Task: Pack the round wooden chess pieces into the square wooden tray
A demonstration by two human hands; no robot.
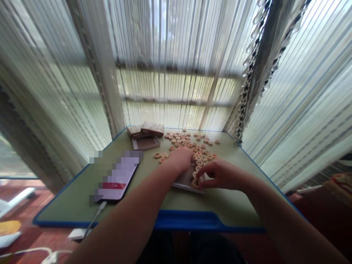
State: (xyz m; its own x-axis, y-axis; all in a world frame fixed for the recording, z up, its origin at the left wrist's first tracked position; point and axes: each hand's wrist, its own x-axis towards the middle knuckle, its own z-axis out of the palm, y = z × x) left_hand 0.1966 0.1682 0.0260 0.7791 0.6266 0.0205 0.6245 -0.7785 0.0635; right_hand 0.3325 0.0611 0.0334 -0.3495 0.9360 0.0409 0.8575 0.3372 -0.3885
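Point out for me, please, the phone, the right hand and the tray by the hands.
Phone (121,176): head view, on its lit screen.
Right hand (226,174): head view, on the middle of the hand.
Tray (185,179): head view, on its bare floor.

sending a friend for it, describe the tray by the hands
On the blue-edged green table, look by the left hand and right hand. The shallow tray there has round pieces lined along its right side; the other open tray, farther back left, shows none.

daylight through sheer striped curtains (176,40); reddish floor (41,234); green table (68,200) with blue rim (189,220).
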